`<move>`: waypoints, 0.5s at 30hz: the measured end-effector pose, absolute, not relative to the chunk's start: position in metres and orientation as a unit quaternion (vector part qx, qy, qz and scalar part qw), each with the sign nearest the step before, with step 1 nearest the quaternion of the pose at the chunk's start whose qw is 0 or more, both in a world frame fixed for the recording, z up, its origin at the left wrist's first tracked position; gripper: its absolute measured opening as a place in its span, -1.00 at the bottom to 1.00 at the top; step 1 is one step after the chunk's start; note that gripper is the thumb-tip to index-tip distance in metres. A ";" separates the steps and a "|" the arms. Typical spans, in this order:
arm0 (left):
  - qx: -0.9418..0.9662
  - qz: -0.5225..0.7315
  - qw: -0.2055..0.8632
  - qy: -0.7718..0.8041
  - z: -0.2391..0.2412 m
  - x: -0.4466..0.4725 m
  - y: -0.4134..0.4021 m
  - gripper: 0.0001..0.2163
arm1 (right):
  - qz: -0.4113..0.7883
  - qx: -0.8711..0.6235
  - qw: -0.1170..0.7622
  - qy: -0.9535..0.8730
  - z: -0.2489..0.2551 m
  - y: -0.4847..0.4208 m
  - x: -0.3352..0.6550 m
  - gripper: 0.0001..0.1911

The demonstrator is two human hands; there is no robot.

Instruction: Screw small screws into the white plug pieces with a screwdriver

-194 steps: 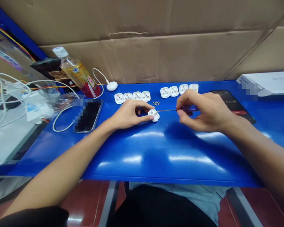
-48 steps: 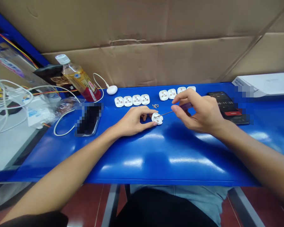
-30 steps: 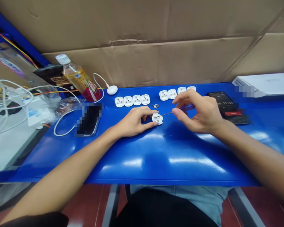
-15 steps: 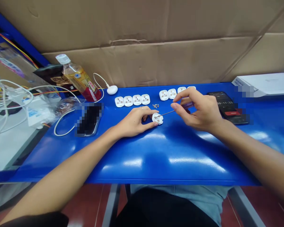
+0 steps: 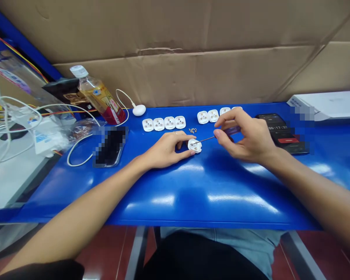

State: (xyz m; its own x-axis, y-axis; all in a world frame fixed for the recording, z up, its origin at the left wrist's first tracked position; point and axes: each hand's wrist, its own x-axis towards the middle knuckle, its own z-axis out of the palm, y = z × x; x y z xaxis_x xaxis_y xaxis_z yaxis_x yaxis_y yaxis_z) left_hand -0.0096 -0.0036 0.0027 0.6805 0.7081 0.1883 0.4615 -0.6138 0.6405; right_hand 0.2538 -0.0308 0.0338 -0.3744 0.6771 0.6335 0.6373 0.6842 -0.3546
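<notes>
My left hand (image 5: 172, 149) pinches a small white plastic housing (image 5: 197, 149) between thumb and fingers on the blue table. Small metal fittings show inside the housing. My right hand (image 5: 243, 136) is closed around the purplish handle of a screwdriver (image 5: 207, 139). Its thin shaft slants down to the left, and the tip meets a metal fitting in the housing. A little pile of screws (image 5: 193, 130) lies just behind the housing. Beyond my left hand stands a row of similar white housings (image 5: 164, 124); another row (image 5: 208, 117) is partly hidden behind my right hand.
A drink bottle (image 5: 102, 97) and a phone (image 5: 111, 147) are at left, with white cables (image 5: 71, 155) and bagged parts around them. On the right lie a second phone (image 5: 282, 134) showing a timer and a white box (image 5: 329, 104). Cardboard (image 5: 175, 77) lines the back.
Both hands keep nearly the same pose, with the screwdriver tip still in the housing. The view has shifted very slightly.
</notes>
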 end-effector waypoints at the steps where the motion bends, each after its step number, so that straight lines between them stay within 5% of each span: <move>1: 0.871 0.217 0.285 0.337 0.003 -0.010 -0.003 -0.54 | 0.012 -0.405 0.397 -0.824 0.034 -0.031 0.254 -0.88; 15: 0.877 0.211 0.284 0.326 0.004 -0.010 -0.003 -0.53 | 0.058 -0.417 0.374 -0.826 0.036 -0.033 0.253 -0.75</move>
